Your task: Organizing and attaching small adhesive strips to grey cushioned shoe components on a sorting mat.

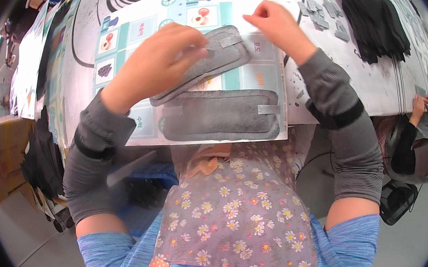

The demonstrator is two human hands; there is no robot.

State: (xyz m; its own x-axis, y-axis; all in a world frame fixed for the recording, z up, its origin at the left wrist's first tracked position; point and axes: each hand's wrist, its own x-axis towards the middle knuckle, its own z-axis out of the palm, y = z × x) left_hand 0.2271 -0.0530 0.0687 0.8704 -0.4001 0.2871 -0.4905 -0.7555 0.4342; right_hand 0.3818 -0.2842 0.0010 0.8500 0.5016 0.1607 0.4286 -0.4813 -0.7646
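Observation:
Two fuzzy grey oblong pads lie on a printed board in front of me. The nearer pad (221, 116) has a pale grey patch (268, 109) at its right end and another at its left end. Farther off, the second pad (217, 55) lies slanted, its lower left part overlapping the nearer one. My left hand (164, 58) is over this slanted pad, fingers curled in, with a small grey patch (210, 53) at the thumb tip. Beyond the pad's right end, my right hand (280, 28) is raised in a pinch; what its fingertips hold, if anything, is hidden.
The printed board (144, 126) rests on a white-covered table (344, 90). Several loose grey patches (320, 14) lie at the back right, beside a stack of black fabric pieces (374, 25). A co-worker (420, 134) sits at the right edge. A cardboard box (0, 155) stands lower left.

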